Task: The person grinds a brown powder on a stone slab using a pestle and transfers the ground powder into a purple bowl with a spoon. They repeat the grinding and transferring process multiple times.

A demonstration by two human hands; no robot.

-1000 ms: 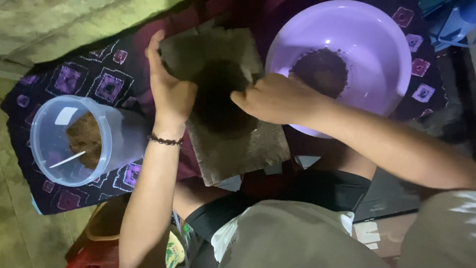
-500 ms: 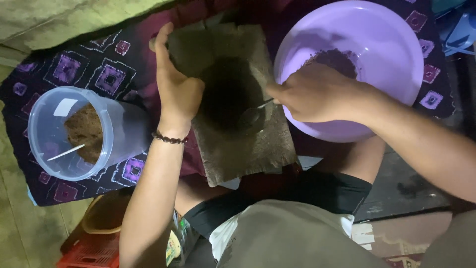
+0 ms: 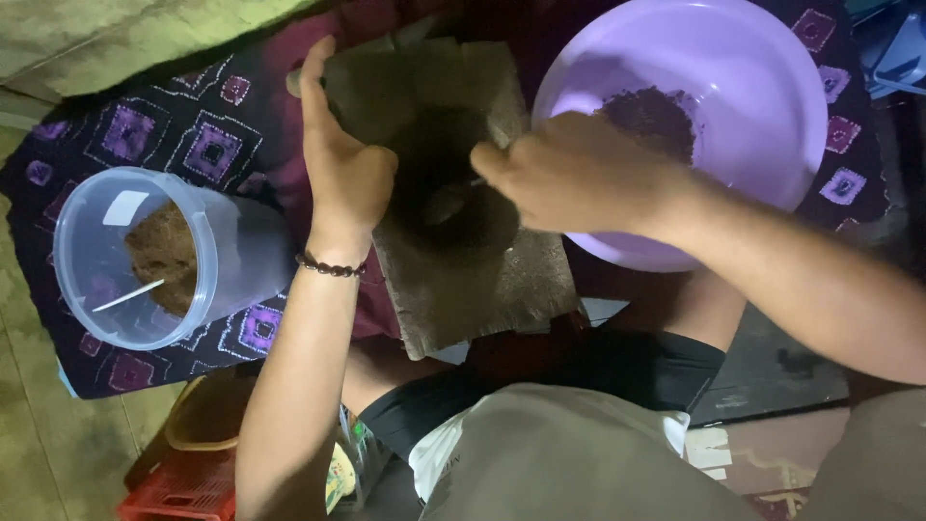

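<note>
A grey stone slab (image 3: 482, 289) lies tilted on my lap over a patterned cloth, with a dark paste (image 3: 439, 154) heaped on its middle. My left hand (image 3: 342, 169), a bead bracelet on its wrist, grips the slab's left edge. My right hand (image 3: 579, 178) is shut on a small metal spoon (image 3: 446, 201) whose bowl rests in the paste. Right of the slab stands a purple plastic bowl (image 3: 772, 68) holding a lump of the same dark paste (image 3: 651, 116).
A clear plastic tub (image 3: 227, 256) lies on its side at the left, holding brown matter and a white stick (image 3: 125, 295). The purple-patterned cloth (image 3: 207, 145) covers the floor. A red crate (image 3: 183, 487) sits at the lower left, tiled floor beyond.
My right hand went from the slab toward the purple bowl, then came back left; the spoon is now down in the paste. The left hand stays on the slab's edge.
</note>
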